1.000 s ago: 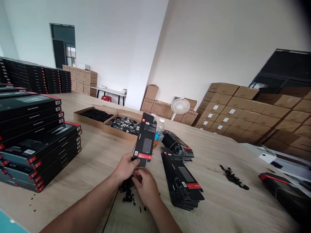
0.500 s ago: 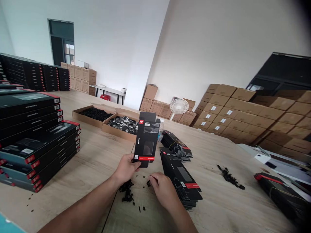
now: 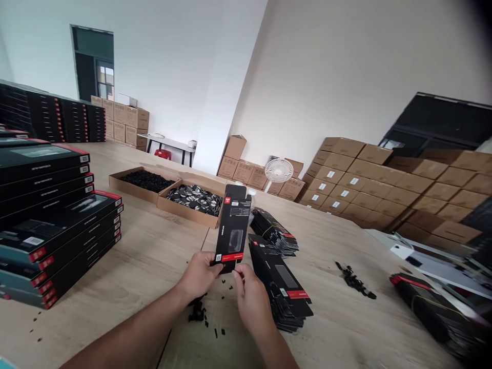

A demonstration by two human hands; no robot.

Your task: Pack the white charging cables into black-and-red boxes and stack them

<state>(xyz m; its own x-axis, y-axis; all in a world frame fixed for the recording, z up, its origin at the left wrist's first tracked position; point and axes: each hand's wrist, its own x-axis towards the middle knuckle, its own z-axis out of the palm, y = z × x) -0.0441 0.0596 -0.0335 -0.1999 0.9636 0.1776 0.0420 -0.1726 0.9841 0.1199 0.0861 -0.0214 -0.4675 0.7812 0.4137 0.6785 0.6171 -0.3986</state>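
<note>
My left hand (image 3: 203,277) grips the lower left corner of a black cardboard packaging box (image 3: 231,225), held upright with its windowed face toward me. A red band runs along the box's lower part, and end flaps stick out at top and bottom. At the bottom edge, my right hand (image 3: 249,293) has its thumb and fingertips pinched together against the lower flap; what they may hold is too small to make out. Small black bits (image 3: 198,310) lie on the table below the hands. A stack of flat black boxes (image 3: 282,282) lies just right of my right hand.
Finished black boxes (image 3: 57,225) are piled at left. Two cardboard trays stand ahead, one with black parts (image 3: 146,180), one with round black-and-white pieces (image 3: 196,199). A banded bundle (image 3: 274,233) and black scraps (image 3: 355,281) lie at right. Cartons (image 3: 346,179) and a fan (image 3: 279,170) stand behind.
My right hand has risen from the black bits on the table to the box's bottom flap. The box, still in my left hand, has shifted slightly as the view moved.
</note>
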